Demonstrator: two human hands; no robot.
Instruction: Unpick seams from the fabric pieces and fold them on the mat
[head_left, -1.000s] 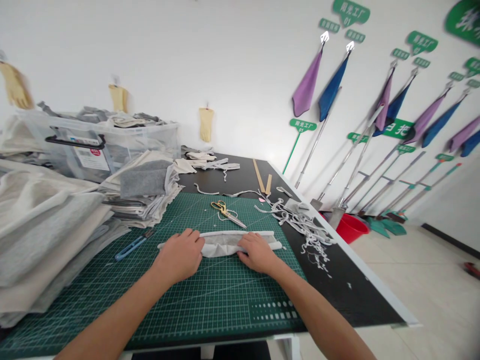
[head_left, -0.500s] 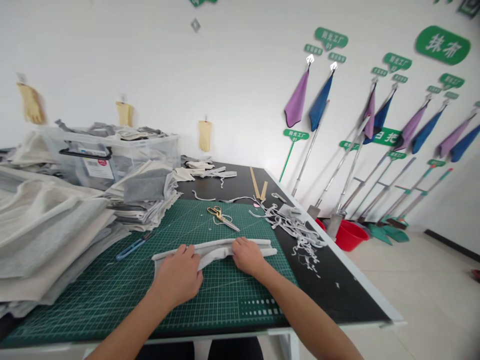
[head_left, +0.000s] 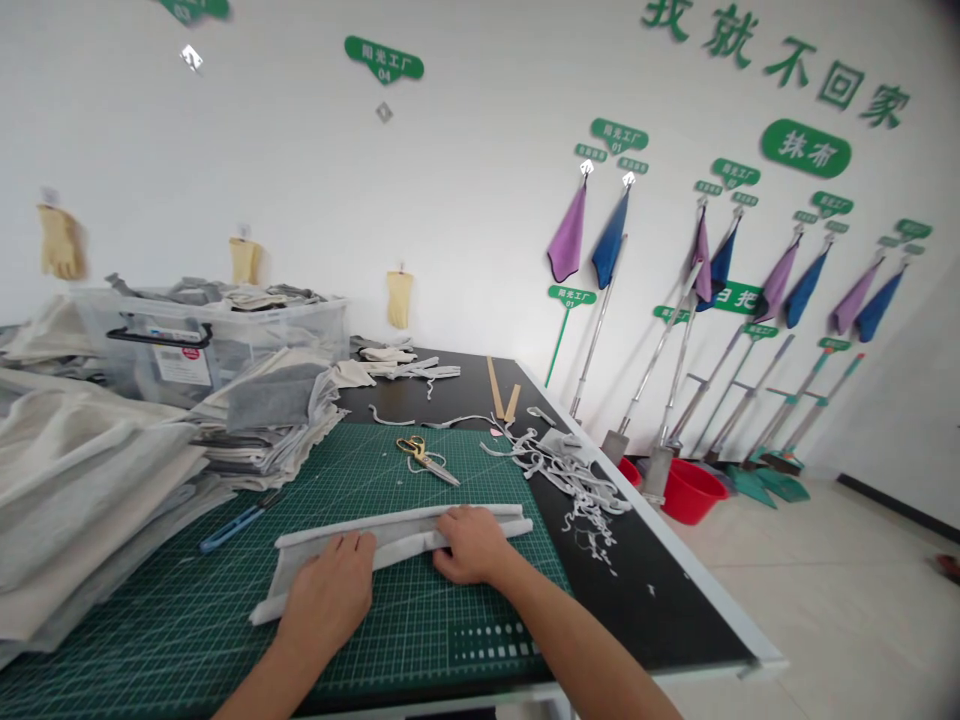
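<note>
A long strip of light grey fabric [head_left: 397,537], its two long edges curled into rolls, lies across the green cutting mat [head_left: 420,640]. My left hand [head_left: 330,590] is closed over the near roll toward the left end, fingertips resting on the flat middle. Farther right, my right hand [head_left: 472,545] grips the strip with bent fingers, close to its right end. Its thumb presses the near roll. Beyond the strip, gold-handled scissors [head_left: 427,460] lie on the mat. A blue-handled cutter [head_left: 238,525] rests to the left.
Stacked grey and cream fabric [head_left: 97,500] fills the left side, with a clear plastic bin [head_left: 277,335] behind. Fabric scraps [head_left: 577,475] heap along the right side of the black table [head_left: 637,600]. Wooden rulers [head_left: 495,388] lie farther back. A red bucket [head_left: 691,490] stands on the floor.
My left hand has moved left and toward me, and the strip's left end now spreads wider. My right hand still holds near the right end. The camera view has tilted upward.
</note>
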